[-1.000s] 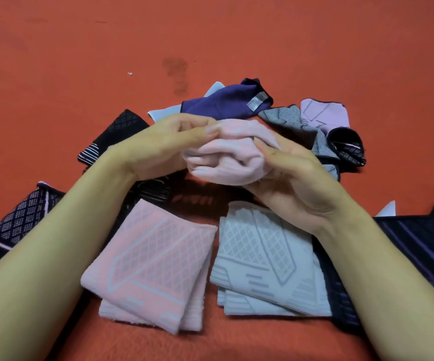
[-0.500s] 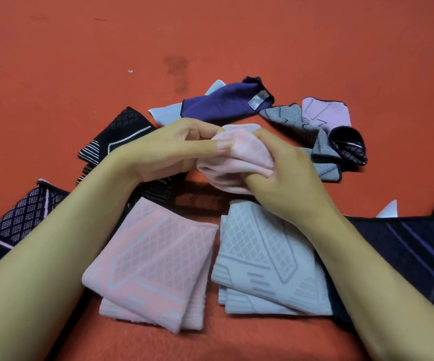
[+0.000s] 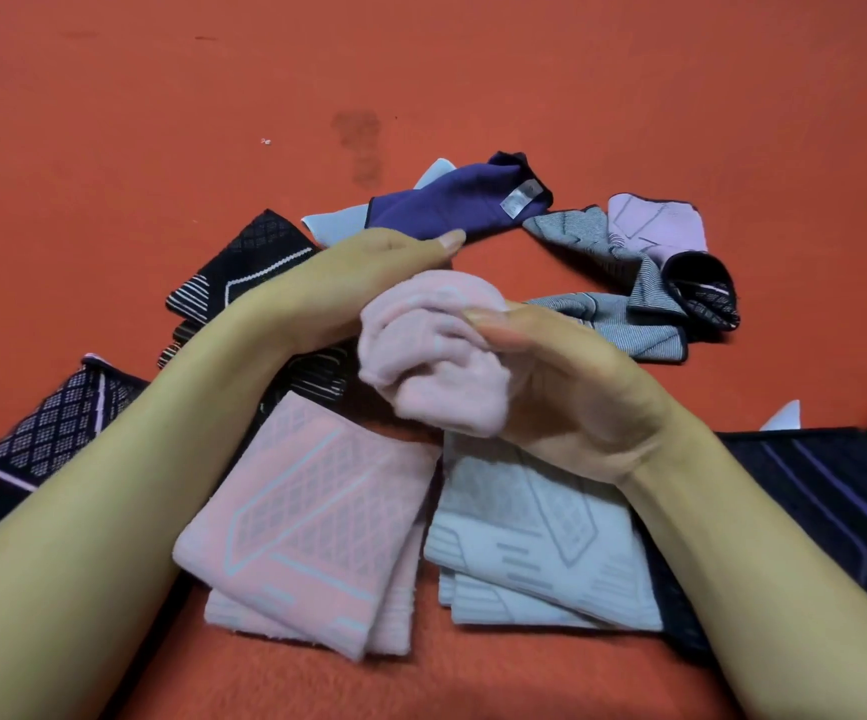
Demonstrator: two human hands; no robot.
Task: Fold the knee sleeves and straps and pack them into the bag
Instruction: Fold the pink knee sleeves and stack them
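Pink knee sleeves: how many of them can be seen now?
2. One pink sleeve is bunched in the hands, above the folded ones. One folded pink sleeve lies near the left forearm. Others may be hidden.

We see open orange mat (image 3: 161, 122) across the far half and both far corners, free passage there. Near centre is crowded: folded pink sleeve (image 3: 311, 517) and folded grey sleeve (image 3: 535, 543) lie side by side, nearly touching, only a thin gap between them. Black sleeves (image 3: 244, 262) block the left, dark sleeve (image 3: 810, 491) blocks the right. Purple sleeve (image 3: 452, 200) and grey-lilac pile (image 3: 644, 262) close off the far side. A bare patch of mat lies between these and the bunched pink sleeve (image 3: 431, 366), reachable from above.
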